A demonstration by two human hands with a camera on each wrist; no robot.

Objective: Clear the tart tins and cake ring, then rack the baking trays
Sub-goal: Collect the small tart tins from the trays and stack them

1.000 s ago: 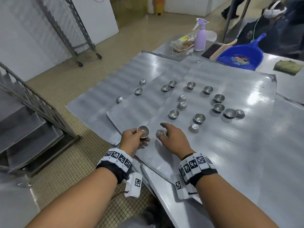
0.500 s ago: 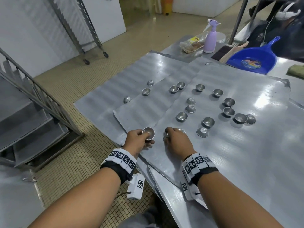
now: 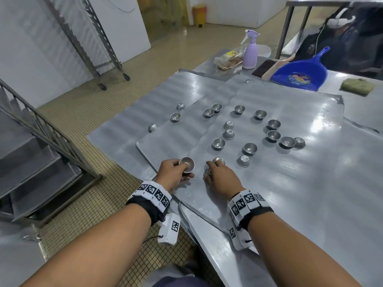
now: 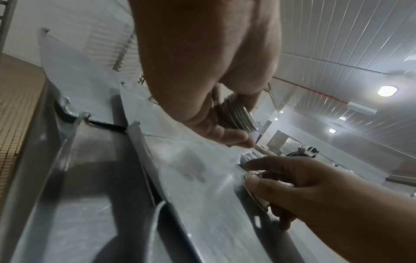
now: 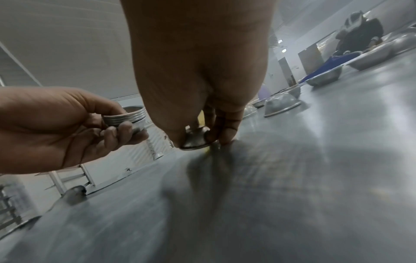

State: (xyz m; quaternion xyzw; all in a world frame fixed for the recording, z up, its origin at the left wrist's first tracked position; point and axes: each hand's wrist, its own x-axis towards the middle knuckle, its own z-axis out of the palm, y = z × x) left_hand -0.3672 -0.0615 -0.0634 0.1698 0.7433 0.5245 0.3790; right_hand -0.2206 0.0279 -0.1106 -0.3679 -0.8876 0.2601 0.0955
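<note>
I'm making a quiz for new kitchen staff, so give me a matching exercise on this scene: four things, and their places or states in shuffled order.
1. stack of tart tins
2. spray bottle
3. dustpan
4. upturned tin

A. blue, at the table's far end
B. pinched by the right hand
C. purple, upright
D. held in the left hand

Pairs: 1-D, 2-C, 3-A, 4-B

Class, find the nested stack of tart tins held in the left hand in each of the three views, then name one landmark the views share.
Head view: stack of tart tins, lower centre, gripped by the left hand.
Left wrist view: centre, ribbed rims poking out beneath the hand.
Right wrist view: left of centre, held in curled fingers.
Shared landmark: the right hand pinching one tin on the tray.
</note>
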